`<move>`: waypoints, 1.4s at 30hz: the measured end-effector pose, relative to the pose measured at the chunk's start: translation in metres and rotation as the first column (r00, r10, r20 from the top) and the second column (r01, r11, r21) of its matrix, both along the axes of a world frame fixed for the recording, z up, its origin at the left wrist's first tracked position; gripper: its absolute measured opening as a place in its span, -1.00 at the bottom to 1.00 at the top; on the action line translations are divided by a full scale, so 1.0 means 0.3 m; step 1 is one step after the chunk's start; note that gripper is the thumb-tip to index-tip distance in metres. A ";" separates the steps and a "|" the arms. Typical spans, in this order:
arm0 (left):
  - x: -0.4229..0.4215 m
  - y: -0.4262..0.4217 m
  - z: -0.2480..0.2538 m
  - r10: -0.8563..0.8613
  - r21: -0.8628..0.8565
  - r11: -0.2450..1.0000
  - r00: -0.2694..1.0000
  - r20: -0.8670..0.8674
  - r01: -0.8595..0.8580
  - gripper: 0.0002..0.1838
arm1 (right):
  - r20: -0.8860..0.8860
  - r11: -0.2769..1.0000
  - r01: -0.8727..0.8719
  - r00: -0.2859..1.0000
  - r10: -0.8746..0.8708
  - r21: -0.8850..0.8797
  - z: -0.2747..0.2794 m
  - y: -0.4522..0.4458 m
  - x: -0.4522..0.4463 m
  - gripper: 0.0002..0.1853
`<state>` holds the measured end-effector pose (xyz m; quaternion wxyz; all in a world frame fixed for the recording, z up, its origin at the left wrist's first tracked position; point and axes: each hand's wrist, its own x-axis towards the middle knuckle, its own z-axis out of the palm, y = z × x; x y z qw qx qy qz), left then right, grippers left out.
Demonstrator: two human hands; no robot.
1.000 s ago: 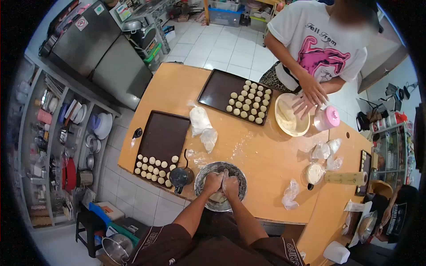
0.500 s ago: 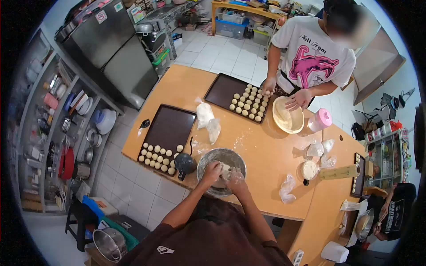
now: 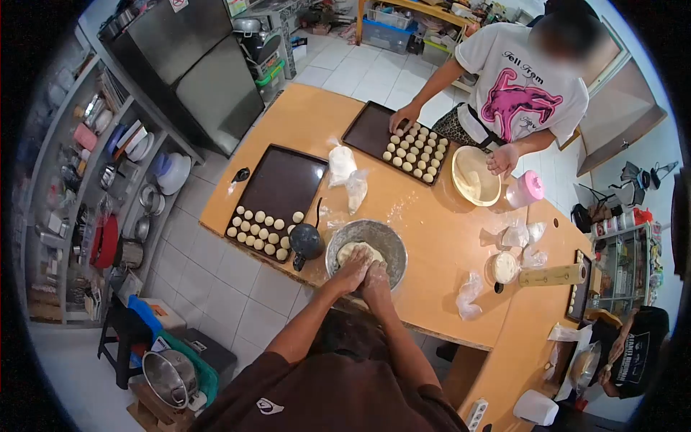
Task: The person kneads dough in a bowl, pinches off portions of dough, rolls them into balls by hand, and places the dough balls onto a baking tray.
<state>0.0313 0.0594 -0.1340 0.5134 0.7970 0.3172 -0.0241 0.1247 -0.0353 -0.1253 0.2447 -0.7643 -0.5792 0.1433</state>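
Observation:
A metal bowl [image 3: 395, 243] stands at the table's front edge with a lump of pale dough [image 3: 360, 253] inside. My left hand [image 3: 353, 272] presses on the dough, its fingers stretched over the lump. Beside it, touching, my right hand [image 3: 375, 280] rests at the near side of the dough, its fingers partly hidden. A dark, handled container [image 3: 306, 242] is just left of the bowl. Farther left lies a dark tray [image 3: 282, 180] with several dough balls along its near end. Bags of white powder [image 3: 342, 165] lie behind the bowl.
Across the table a person in a white shirt [image 3: 529, 90] touches dough balls on a second tray [image 3: 368, 133], beside a cream bowl [image 3: 497, 189]. To the right are a pink-lidded jar [image 3: 526, 189], a tub [image 3: 505, 268] and a patterned roll [image 3: 551, 276]. Another person [image 3: 637, 353] is far right.
My hands worked the dough in the bowl, lifting it and now pressing it down. The person opposite moved one hand from the cream bowl to the tray. The camera view has shifted.

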 end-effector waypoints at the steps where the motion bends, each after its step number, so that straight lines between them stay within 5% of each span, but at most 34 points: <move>1: 0.005 0.003 0.023 -0.010 0.004 1.000 1.000 -0.022 0.011 -0.34 | -0.013 1.000 -0.009 1.000 0.010 0.015 0.015 0.008 0.019 -0.70; 3: -0.007 -0.022 0.064 -0.012 0.167 0.986 0.999 0.033 0.007 -0.41 | -0.071 0.995 0.048 0.997 -0.041 0.091 0.016 0.015 0.031 -0.76; 6: 0.013 -0.053 0.000 0.087 0.278 0.955 0.993 0.080 -0.106 -0.41 | -0.087 0.988 -0.125 0.987 0.133 0.086 -0.013 0.030 0.086 -0.74; 9: 0.017 -0.056 -0.046 0.085 0.361 0.927 0.994 0.069 -0.105 -0.39 | -0.190 0.997 -0.033 0.982 0.020 -0.069 -0.031 0.011 0.099 -0.74; 12: -0.004 -0.027 -0.086 -0.132 0.513 0.856 0.986 0.101 0.062 -0.34 | -0.319 0.990 -0.041 0.948 -0.004 -0.136 -0.004 0.008 0.108 -0.64; 15: 0.007 -0.028 -0.080 0.037 0.292 0.954 0.994 0.098 -0.064 -0.30 | 0.186 0.997 -0.054 0.982 0.043 0.056 0.025 -0.017 0.036 -0.45; 18: 0.022 -0.034 -0.052 0.055 0.332 0.942 0.998 0.011 -0.055 -0.28 | 0.040 0.984 -0.177 0.983 0.178 -0.037 0.057 -0.015 0.039 -0.31; 21: 0.022 -0.032 -0.014 0.045 0.292 0.956 0.998 -0.050 -0.029 -0.26 | 0.075 0.961 -0.245 0.969 0.237 0.128 0.052 -0.040 0.061 -0.28; 24: 0.024 -0.027 -0.027 0.042 0.285 0.958 0.999 -0.020 -0.035 -0.25 | -0.065 0.980 -0.192 0.979 0.195 0.058 0.043 -0.032 0.066 -0.25; 30: -0.001 -0.028 0.061 -0.047 0.322 0.946 0.999 0.005 0.043 -0.33 | -0.078 0.981 -0.182 0.979 0.188 0.073 -0.026 0.000 0.083 -0.27; 33: 0.019 -0.021 0.019 0.000 0.293 0.956 1.000 -0.004 0.001 -0.41 | -0.291 0.985 -0.119 0.945 0.150 0.122 0.006 0.000 0.098 -0.30; 36: 0.017 -0.008 0.055 -0.158 0.376 0.907 0.980 -0.119 0.192 -0.45 | -0.269 0.981 -0.186 0.949 0.164 -0.060 0.009 0.001 0.109 -0.49; 39: 0.028 0.011 0.049 -0.235 0.361 0.887 0.955 -0.182 0.288 -0.42 | -0.269 0.997 -0.072 0.961 0.070 0.002 -0.101 -0.022 0.098 -0.38; 42: 0.019 0.015 -0.010 -0.260 0.408 0.866 0.957 -0.127 0.290 -0.43 | -0.082 0.964 -0.008 0.996 0.031 0.267 0.018 -0.046 0.040 -0.44</move>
